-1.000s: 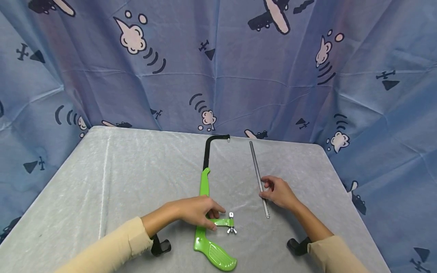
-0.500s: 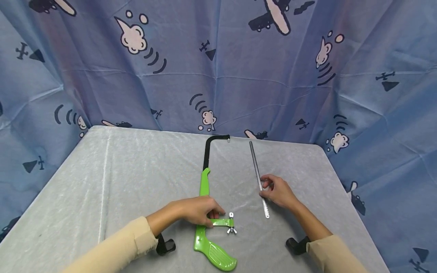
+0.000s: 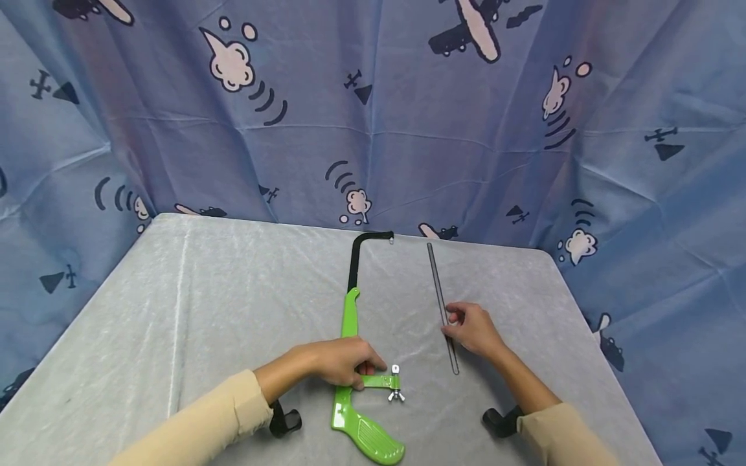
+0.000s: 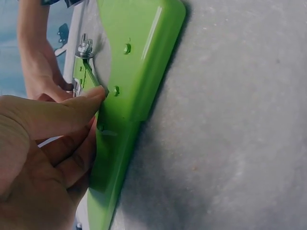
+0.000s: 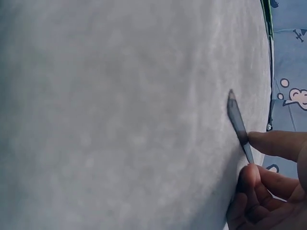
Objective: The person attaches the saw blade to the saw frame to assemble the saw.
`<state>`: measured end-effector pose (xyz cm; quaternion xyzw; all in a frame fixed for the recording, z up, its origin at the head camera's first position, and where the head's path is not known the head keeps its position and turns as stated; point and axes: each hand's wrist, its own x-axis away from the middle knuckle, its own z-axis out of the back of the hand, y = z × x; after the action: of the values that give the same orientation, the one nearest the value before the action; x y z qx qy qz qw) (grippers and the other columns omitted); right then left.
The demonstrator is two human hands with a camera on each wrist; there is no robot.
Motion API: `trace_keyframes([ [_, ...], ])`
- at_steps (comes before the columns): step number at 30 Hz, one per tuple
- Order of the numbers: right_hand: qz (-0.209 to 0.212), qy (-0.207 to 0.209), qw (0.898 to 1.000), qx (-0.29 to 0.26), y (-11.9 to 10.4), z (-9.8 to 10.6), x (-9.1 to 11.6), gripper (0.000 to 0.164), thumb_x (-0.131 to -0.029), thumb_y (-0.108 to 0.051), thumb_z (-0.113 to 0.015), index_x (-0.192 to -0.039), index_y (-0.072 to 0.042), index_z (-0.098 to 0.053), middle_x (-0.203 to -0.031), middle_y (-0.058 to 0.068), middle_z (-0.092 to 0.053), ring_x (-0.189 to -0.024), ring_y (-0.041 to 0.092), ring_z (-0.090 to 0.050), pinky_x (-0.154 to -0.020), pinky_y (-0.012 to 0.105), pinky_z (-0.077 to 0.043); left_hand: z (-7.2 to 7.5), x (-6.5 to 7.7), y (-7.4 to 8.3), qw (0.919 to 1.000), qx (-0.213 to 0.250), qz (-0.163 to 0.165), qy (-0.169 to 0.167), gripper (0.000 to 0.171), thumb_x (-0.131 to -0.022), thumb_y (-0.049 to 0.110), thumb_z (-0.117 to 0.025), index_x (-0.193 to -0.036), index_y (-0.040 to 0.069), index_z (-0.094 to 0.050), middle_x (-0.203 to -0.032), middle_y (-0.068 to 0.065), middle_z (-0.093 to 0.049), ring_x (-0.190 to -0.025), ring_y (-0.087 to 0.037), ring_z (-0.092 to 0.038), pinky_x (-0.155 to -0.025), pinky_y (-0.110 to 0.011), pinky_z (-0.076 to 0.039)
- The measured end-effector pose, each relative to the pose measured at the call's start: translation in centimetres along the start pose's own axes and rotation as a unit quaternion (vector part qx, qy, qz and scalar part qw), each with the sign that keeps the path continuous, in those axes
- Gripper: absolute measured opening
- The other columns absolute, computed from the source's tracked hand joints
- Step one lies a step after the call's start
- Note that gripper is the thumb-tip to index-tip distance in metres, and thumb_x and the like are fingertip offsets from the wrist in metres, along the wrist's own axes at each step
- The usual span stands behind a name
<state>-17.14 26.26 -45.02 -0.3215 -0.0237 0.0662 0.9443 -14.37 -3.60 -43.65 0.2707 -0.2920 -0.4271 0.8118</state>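
Observation:
A green hacksaw frame (image 3: 350, 314) with a black bent front arm (image 3: 353, 259) lies on the table without a blade. My left hand (image 3: 338, 361) grips its green middle near the short arm that bears a wing nut (image 3: 396, 395). In the left wrist view, the thumb (image 4: 91, 96) presses the frame's edge, with the other fingers partly hidden behind it. Right of the frame, a thin grey hacksaw blade (image 3: 437, 278) lies lengthwise. My right hand (image 3: 474, 330) pinches it between thumb and fingers nearer its close end; the right wrist view also shows this blade (image 5: 235, 112).
A pale grey cloth covers the table (image 3: 245, 278). Behind it hangs a blue patterned curtain (image 3: 303, 129). Black wrist mounts (image 3: 285, 422) stick out beneath both forearms.
My left thumb has drawn in slightly against the frame. The blade's near part looks darker than before, its shine gone. The right hand has barely moved, and the frame lies still.

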Motion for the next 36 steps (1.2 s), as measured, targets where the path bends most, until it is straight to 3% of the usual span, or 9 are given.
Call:
trace_keyframes([
  [10,0.004,0.034,0.999,0.001,-0.06,-0.22,-0.10,0.036,-0.076,-0.002,-0.076,-0.109,0.007,-0.064,-0.084,0.009,-0.061,-0.072,0.017,-0.052,-0.067,0.031,-0.042,-0.02,0.11,0.13,1.0000,-0.004,0.005,0.003,0.050,-0.080,-0.002,-0.077,-0.128,0.001,-0.065,-0.089,0.009,-0.062,-0.082,0.002,-0.054,-0.081,-0.016,-0.047],
  [20,-0.007,0.025,1.000,-0.014,-0.04,-0.15,-0.39,0.040,-0.076,-0.001,-0.077,-0.112,0.005,-0.062,-0.084,0.009,-0.063,-0.072,0.018,-0.053,-0.068,0.033,-0.042,0.02,0.18,0.15,1.0000,0.002,0.007,0.001,0.050,-0.080,-0.002,-0.077,-0.129,0.000,-0.064,-0.089,0.009,-0.061,-0.082,0.001,-0.054,-0.080,-0.016,-0.047],
  [25,-0.026,-0.001,0.998,-0.059,-0.04,0.05,-0.68,0.041,-0.080,0.001,-0.074,-0.117,0.010,-0.060,-0.079,0.007,-0.063,-0.067,0.014,-0.054,-0.061,0.028,-0.045,0.00,0.07,0.10,1.0000,0.003,0.005,0.000,0.050,-0.080,-0.002,-0.076,-0.129,0.000,-0.064,-0.089,0.009,-0.062,-0.082,0.001,-0.054,-0.081,-0.016,-0.047],
  [29,-0.052,-0.034,0.991,-0.116,-0.15,0.32,-0.77,0.039,-0.087,0.003,-0.067,-0.123,0.016,-0.057,-0.082,0.010,-0.064,-0.064,0.012,-0.055,-0.053,0.025,-0.045,-0.10,-0.03,0.04,1.0000,0.008,0.006,-0.003,0.050,-0.081,-0.002,-0.076,-0.129,0.000,-0.063,-0.090,0.009,-0.062,-0.083,0.002,-0.055,-0.080,-0.016,-0.047],
  [36,-0.111,-0.077,0.968,-0.213,-0.29,0.65,-0.87,0.043,-0.094,-0.004,-0.061,-0.131,0.014,-0.051,-0.089,0.006,-0.067,-0.072,0.011,-0.060,-0.061,0.027,-0.048,-0.24,-0.07,-0.04,0.9999,0.008,0.010,0.000,0.050,-0.080,-0.002,-0.076,-0.129,0.000,-0.064,-0.089,0.009,-0.061,-0.082,0.001,-0.054,-0.080,-0.016,-0.047],
])
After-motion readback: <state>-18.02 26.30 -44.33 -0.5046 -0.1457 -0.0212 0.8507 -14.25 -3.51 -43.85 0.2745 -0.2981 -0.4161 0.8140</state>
